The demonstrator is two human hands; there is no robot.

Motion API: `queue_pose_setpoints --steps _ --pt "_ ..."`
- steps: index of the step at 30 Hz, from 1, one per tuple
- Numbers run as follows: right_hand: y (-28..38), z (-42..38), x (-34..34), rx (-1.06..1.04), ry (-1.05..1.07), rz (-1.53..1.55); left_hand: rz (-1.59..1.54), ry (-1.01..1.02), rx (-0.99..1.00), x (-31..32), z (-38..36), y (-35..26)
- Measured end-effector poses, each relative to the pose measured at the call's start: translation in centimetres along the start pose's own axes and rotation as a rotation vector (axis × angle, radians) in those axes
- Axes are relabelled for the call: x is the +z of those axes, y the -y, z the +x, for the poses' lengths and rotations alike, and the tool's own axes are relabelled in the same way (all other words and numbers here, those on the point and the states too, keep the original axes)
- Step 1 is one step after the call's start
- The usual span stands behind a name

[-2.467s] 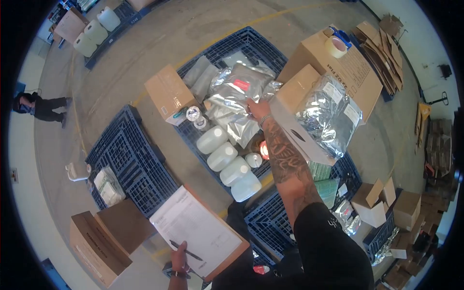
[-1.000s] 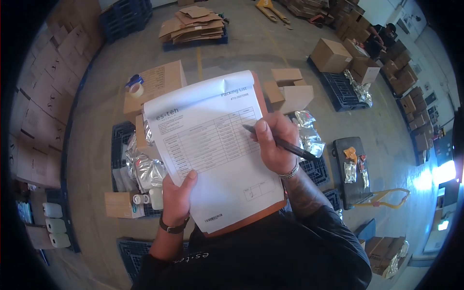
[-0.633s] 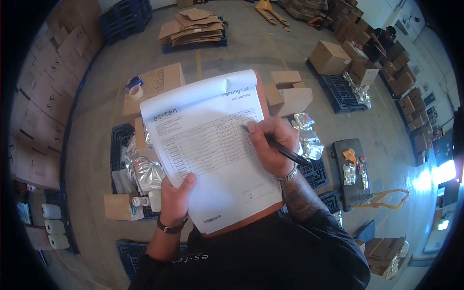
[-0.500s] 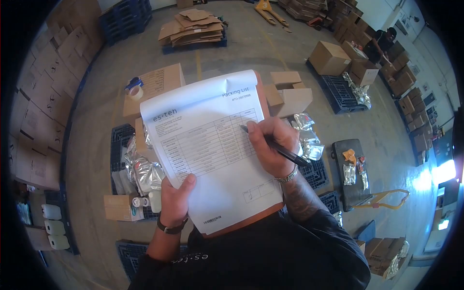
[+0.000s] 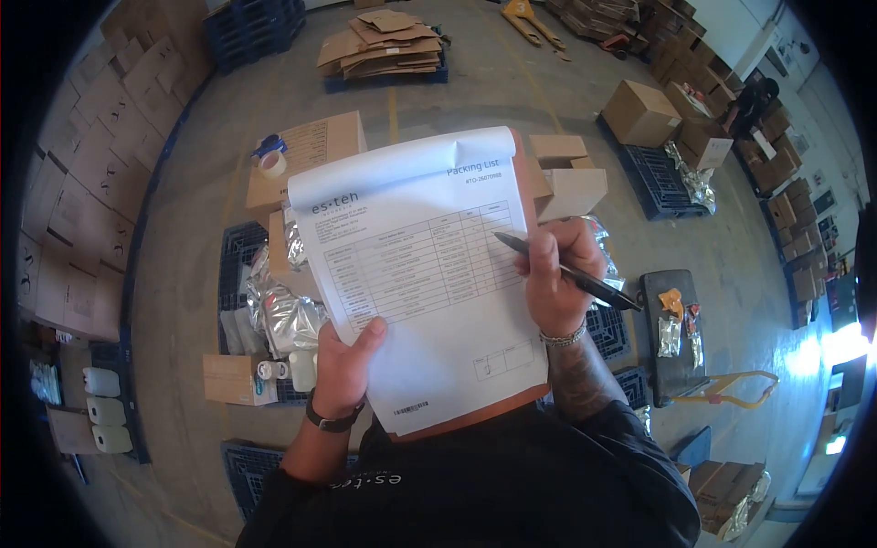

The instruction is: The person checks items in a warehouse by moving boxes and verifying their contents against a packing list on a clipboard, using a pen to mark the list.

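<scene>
Paper, white, gridded, fine print unclear, rests in left grip; right grip pinches pen.

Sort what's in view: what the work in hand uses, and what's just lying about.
Likely in use:
White printed paper packing list
Flat brown clipboard
Slim black pen in the right hand

Apparently just lying about:
Flattened brown cardboard stack
Yellow metal pallet jack

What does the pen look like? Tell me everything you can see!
The pen is slim and dark, with a shiny streak and a pointed front end; it may be plastic. The person's right hand grips it between thumb and fingers. It slants, its tip pointing up and left over the printed paper, its back end sticking out past the hand. I can't tell whether the tip touches the paper.
</scene>
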State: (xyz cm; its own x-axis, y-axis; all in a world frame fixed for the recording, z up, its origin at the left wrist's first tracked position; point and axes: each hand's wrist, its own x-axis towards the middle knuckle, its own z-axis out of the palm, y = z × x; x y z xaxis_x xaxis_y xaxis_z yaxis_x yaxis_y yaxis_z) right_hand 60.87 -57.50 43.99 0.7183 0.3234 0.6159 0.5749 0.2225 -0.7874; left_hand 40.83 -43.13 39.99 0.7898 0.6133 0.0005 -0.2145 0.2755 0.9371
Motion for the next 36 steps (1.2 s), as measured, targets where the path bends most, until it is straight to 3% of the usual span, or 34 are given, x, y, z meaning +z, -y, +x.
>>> queue_pose_setpoints --steps 3,8,9,12,15,17,18,19,23,25,28,36 --pt "0.1 0.0 -0.5 0.004 0.066 0.006 -0.001 0.005 0.001 -0.2 0.1 0.2" --pt "0.8 0.1 0.3 0.087 -0.026 0.254 -0.014 0.023 0.002 0.0 0.3 0.1" --pt "0.8 0.0 0.3 0.11 -0.037 0.191 0.04 -0.033 0.014 -0.2 0.1 0.2" --pt "0.2 0.8 -0.4 -0.131 0.115 -0.107 0.084 -0.246 0.056 -1.0 0.8 0.9" --pt "0.7 0.3 0.3 -0.244 0.188 -0.111 0.073 -0.17 0.032 -1.8 2.1 0.2" --pt "1.2 -2.1 0.6 -0.118 0.243 0.124 0.148 -0.157 0.002 -3.5 2.1 0.9" --pt "1.7 -3.9 1.0 0.087 0.28 0.257 0.242 -0.175 -0.024 -5.5 2.1 1.8" --pt "1.4 -5.0 1.0 -0.035 0.328 0.129 0.298 -0.162 -0.054 -7.3 2.6 2.8" --pt "1.0 -6.4 -0.1 0.237 0.302 0.083 0.315 -0.006 -0.204 -2.5 4.9 3.0" --pt "0.6 -6.6 -1.0 0.38 0.327 0.015 0.32 -0.069 -0.402 -0.9 6.6 3.5" --pt "-0.3 -7.6 -2.2 0.492 0.329 -0.084 0.439 0.027 -0.449 -0.5 9.1 5.5" --pt "-0.1 -12.1 -2.6 0.587 0.228 -0.303 0.259 0.29 -0.576 2.8 8.4 7.7"
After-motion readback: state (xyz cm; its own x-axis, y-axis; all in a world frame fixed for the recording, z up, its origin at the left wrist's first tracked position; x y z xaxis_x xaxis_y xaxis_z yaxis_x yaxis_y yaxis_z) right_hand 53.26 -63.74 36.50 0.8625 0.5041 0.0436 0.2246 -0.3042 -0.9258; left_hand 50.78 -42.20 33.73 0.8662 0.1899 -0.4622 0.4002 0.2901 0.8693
